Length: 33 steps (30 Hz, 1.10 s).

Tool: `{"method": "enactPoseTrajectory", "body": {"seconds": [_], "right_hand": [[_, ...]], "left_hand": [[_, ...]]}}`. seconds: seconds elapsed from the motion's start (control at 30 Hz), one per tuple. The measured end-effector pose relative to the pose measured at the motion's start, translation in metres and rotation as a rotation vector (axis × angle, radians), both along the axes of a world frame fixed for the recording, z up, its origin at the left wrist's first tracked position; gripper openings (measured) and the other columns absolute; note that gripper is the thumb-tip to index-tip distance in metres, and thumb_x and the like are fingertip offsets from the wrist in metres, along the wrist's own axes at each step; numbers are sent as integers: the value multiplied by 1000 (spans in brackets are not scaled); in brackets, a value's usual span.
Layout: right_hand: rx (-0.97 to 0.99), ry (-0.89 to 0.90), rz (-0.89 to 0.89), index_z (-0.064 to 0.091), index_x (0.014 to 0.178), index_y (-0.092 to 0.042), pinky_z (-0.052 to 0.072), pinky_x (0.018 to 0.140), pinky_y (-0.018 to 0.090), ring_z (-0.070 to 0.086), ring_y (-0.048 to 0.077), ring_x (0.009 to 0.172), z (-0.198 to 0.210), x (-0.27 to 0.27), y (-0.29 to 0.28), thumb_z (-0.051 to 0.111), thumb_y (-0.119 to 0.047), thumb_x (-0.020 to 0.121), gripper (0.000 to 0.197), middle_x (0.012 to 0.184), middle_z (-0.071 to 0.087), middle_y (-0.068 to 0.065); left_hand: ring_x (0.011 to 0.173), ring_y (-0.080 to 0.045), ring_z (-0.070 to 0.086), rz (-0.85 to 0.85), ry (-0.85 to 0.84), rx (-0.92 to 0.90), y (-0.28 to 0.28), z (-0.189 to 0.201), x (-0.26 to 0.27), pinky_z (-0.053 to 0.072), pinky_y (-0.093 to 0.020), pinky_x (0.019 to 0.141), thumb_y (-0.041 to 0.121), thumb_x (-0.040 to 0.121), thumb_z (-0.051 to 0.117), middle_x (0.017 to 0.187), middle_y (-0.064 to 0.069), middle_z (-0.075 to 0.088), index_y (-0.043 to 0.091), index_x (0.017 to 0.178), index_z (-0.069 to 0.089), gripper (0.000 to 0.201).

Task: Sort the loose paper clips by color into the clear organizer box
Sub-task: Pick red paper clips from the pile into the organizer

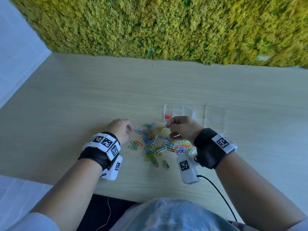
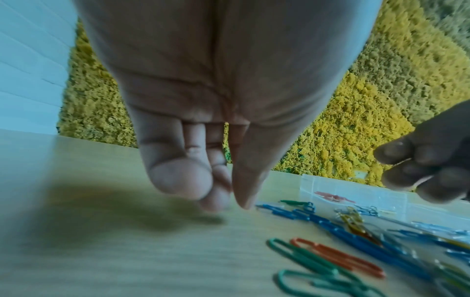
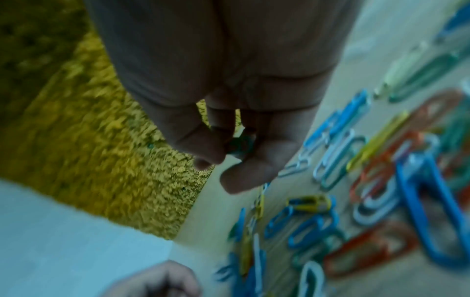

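Several loose paper clips (image 1: 155, 142) in blue, green, yellow, red and white lie scattered on the wooden table (image 1: 83, 97). Behind them lies the clear organizer box (image 1: 215, 114), with red clips (image 1: 168, 116) in its leftmost compartment. My right hand (image 1: 167, 125) hovers over the pile's far edge and pinches a thin paper clip; its colour is unclear. My left hand (image 1: 131, 128) sits at the pile's left edge beside a white clip (image 1: 137, 128). In the left wrist view its fingers (image 2: 216, 199) curl against the thumb with nothing visible between them.
A yellow-green moss wall (image 1: 166, 27) rises along the table's far edge. A pale wall (image 1: 16, 55) stands at the left. A black cable (image 1: 216, 189) runs from my right wrist over the table's near edge. Bare tabletop stretches left of and behind the pile.
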State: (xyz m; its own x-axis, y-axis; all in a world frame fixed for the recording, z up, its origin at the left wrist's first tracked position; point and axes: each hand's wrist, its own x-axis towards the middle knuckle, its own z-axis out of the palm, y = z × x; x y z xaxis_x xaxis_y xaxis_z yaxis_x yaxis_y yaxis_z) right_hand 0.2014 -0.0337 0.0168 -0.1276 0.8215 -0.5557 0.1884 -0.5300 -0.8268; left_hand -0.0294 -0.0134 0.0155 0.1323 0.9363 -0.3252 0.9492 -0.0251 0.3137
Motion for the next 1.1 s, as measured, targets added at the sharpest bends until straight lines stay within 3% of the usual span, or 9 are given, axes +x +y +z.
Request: {"method": "enactPoseTrajectory", "body": {"seconds": [0.07, 0.13, 0.33, 0.43, 0.57, 0.67, 0.83, 1.0, 1.1], "right_hand": [[-28, 185, -110, 50, 70, -12, 47, 46, 23, 45, 17, 51, -3, -2, -1, 41, 5, 88, 26, 62, 41, 5], [-13, 212, -122, 46, 67, -12, 36, 42, 20, 37, 16, 47, -7, -7, -2, 41, 5, 87, 27, 58, 38, 5], [147, -273, 318, 59, 74, -19, 37, 51, 18, 45, 7, 54, -12, -34, -2, 57, -10, 86, 14, 65, 52, -8], [233, -433, 388, 68, 88, -17, 38, 53, 15, 50, 7, 63, -13, -47, -1, 59, -13, 83, 11, 68, 54, -10], [288, -618, 484, 71, 99, -15, 52, 73, 26, 60, 17, 84, -4, -58, 13, 56, -19, 85, 20, 90, 66, -1], [359, -767, 521, 71, 100, -14, 48, 68, 24, 62, 20, 89, 2, -66, 31, 53, -16, 87, 22, 103, 69, 3], [336, -1012, 661, 64, 103, -6, 48, 62, 28, 60, 24, 79, -1, -88, 53, 51, -12, 89, 20, 95, 63, 7], [348, -1083, 694, 63, 92, -6, 47, 61, 25, 56, 24, 70, -5, -98, 56, 55, -10, 89, 9, 81, 58, 8], [354, -1063, 679, 57, 82, -7, 45, 60, 26, 55, 24, 71, -4, -97, 55, 51, -10, 88, 9, 84, 61, 9]], "left_hand": [[81, -15, 55, 3, -7, -13, -4, -2, -6, 40, -20, 70, 4, 84, 54, 93, 2, 61, 19, 90, 68, 22], [78, -15, 57, -18, -21, -47, -8, -2, -9, 42, -20, 68, 9, 84, 61, 88, 3, 64, 21, 84, 68, 13], [81, -15, 58, -179, 8, -106, -12, -1, -9, 43, -22, 70, 22, 81, 70, 86, 4, 62, 26, 94, 71, 14], [83, -15, 56, -237, 49, -86, -12, -1, -6, 44, -23, 74, 22, 83, 68, 87, 4, 58, 24, 93, 72, 11], [81, -13, 55, -255, 54, -133, -11, 0, -6, 42, -22, 71, 22, 84, 66, 84, 5, 58, 19, 89, 70, 7], [75, -11, 56, -267, 26, -163, -11, -1, -9, 40, -18, 62, 20, 83, 64, 77, 9, 59, 21, 82, 68, 4], [64, -4, 52, -179, -152, -130, -15, -1, -15, 36, -10, 54, 15, 79, 67, 69, 15, 56, 27, 66, 56, 21], [56, -14, 53, 39, -412, -144, -18, 3, -22, 43, -25, 58, 8, 77, 69, 61, 6, 59, 19, 65, 55, 22], [54, -21, 53, 152, -615, -253, -20, -2, -25, 47, -32, 57, -2, 83, 60, 67, -4, 61, 15, 78, 56, 18]]}}
